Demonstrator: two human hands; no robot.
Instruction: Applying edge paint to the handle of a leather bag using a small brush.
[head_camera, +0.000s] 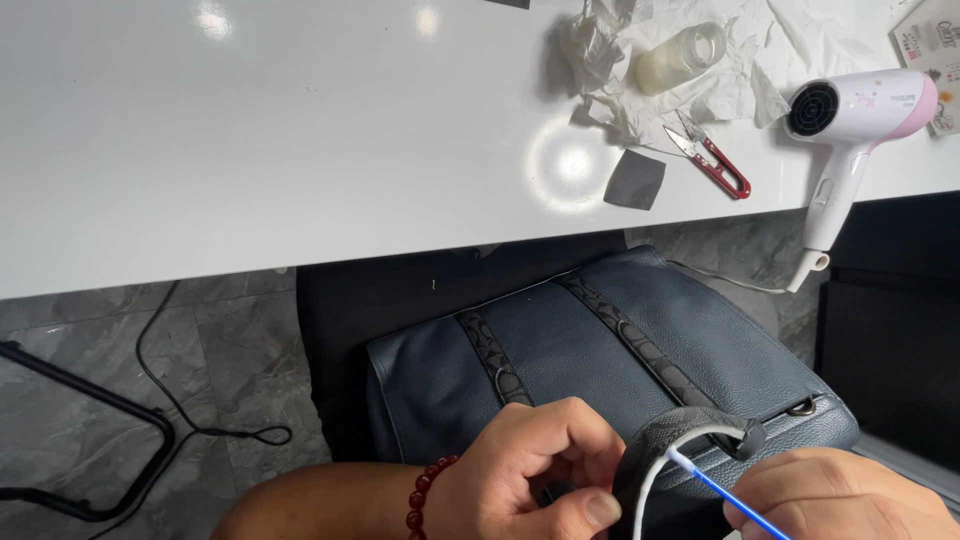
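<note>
a: what's the work on?
b: the bag strap (668, 432), arched up over the navy bag (600, 350) lying on the lap, below the white table (250, 130). the left hand (535, 470) pinches the strap, likely to keep its pale edge turned up.
a: and the other hand?
b: the right hand (850, 495) is closed around a blue cotton swab (712, 485), tip touching that edge.
a: further out?
b: red thread snips (712, 160), a grey patch (634, 180), a small bottle (680, 58) on crumpled paper (620, 90), and a hair dryer (850, 130), all apart on the table.

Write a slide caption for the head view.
Left hand grips bag strap; right hand touches swab to it.
</note>
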